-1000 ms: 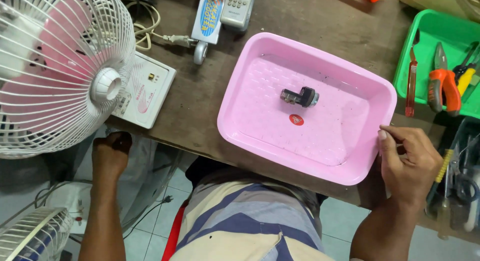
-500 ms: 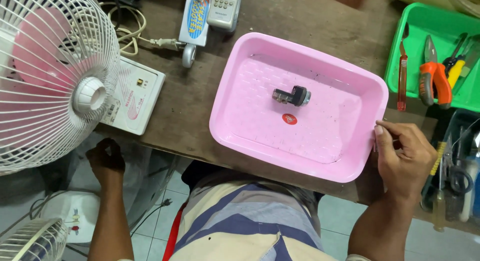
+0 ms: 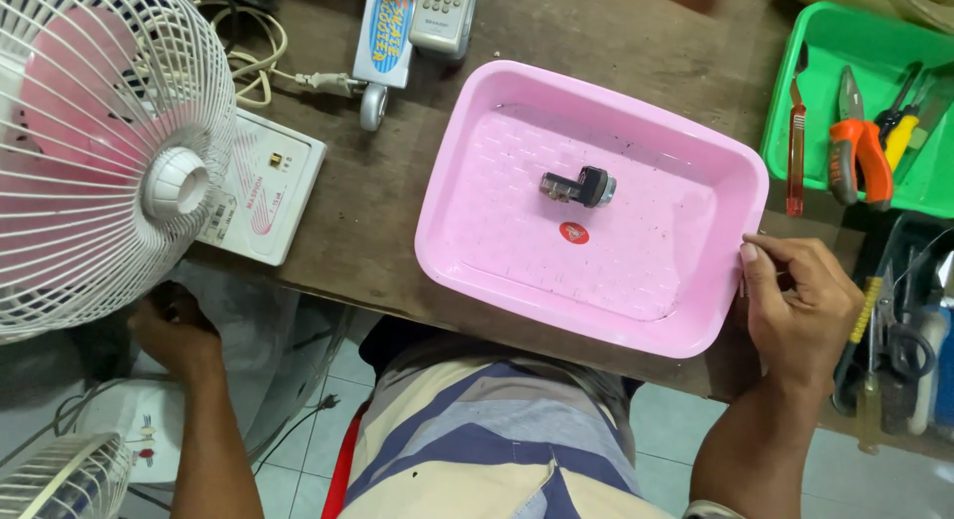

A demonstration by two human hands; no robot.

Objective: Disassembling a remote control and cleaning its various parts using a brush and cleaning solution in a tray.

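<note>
Head view, left to right. The white wire-guarded table fan with pink blades [image 3: 94, 151] filled the left edge, larger in frame and nearer than a second before. Beneath it the left hand [image 3: 177, 330] had dropped from table-edge height to below the fan; its fingers curled under the guard, but whether they gripped anything could not be told. A second white fan grille [image 3: 55, 479] lay on the tiled floor at the lower left corner.

On the brown wooden table [image 3: 368, 231] sat a white rectangular plastic control box [image 3: 263, 181], a coiled cream power cord with plug [image 3: 288, 77] behind it, and a blue-and-white toy scooter [image 3: 383, 37] beside a grey remote control [image 3: 442, 17].

The shallow pink plastic tray [image 3: 497, 251] held a small black-and-metal part [image 3: 578, 186] near its middle, with a round red sticker [image 3: 573, 233] just below; both lay as they had a second earlier. The right hand [image 3: 800, 305] remained at the tray's right rim, thumb touching the edge, fingers loosely curled and apparently pinching a thin, pin-like object too small to identify.

At far right, a green plastic bin [image 3: 795, 102] contained orange-handled pliers [image 3: 860, 147] and a yellow-handled screwdriver [image 3: 899, 132]; a dark container of scissors and tools [image 3: 899, 360] stood just beside the right hand, crowding its outer side.
</note>
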